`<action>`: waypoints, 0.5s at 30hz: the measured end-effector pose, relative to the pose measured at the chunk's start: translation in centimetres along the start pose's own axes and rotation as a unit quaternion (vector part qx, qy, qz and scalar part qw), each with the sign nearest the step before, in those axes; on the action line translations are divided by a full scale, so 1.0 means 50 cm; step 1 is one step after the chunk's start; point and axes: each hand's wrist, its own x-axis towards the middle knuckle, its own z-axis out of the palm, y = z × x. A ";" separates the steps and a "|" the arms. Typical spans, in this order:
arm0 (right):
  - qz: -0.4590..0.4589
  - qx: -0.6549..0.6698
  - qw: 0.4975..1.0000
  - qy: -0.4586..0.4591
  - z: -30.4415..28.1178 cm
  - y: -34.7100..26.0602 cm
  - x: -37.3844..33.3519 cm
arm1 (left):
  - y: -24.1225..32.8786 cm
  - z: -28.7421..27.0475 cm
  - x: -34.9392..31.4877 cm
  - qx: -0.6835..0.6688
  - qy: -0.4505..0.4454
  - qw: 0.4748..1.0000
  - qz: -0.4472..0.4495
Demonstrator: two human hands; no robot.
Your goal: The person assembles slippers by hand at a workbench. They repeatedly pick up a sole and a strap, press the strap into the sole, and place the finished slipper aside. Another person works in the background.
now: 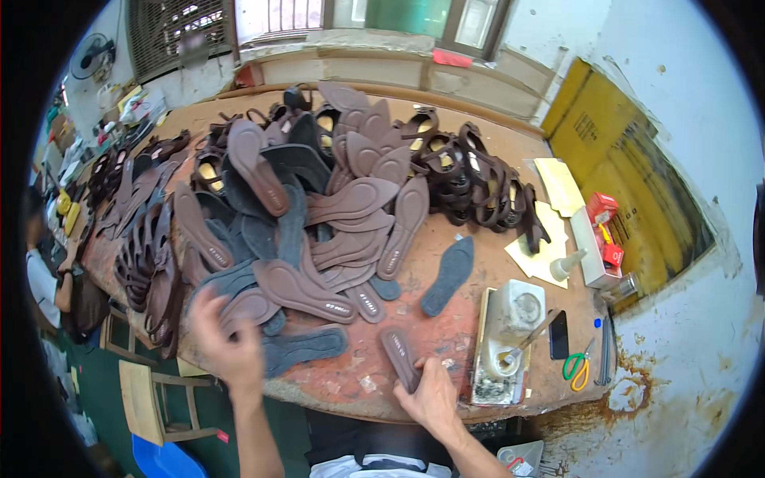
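Insoles and sandals on worktable

Pale daylight enters by the washed-out window at the top; the counter is brightly lit. The left fingers are blurred; straight edges bow toward the outskirts.

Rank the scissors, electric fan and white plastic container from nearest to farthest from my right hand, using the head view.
1. White plastic container: to the right of your right hand.
2. Green-and-orange-handled scissors: farther right, past the container.
3. Electric fan: far upper left, in the background.
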 end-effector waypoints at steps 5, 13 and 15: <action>-0.051 -0.045 0.995 0.075 0.045 0.090 -0.044 | 0.313 0.482 0.053 -0.264 -0.232 0.901 0.255; -0.073 0.059 0.990 0.102 0.067 0.062 -0.029 | 0.452 0.892 0.185 0.129 -0.423 0.849 0.290; -0.068 0.098 0.988 0.101 0.057 0.069 -0.035 | 0.447 0.840 0.146 0.068 -0.296 0.898 0.319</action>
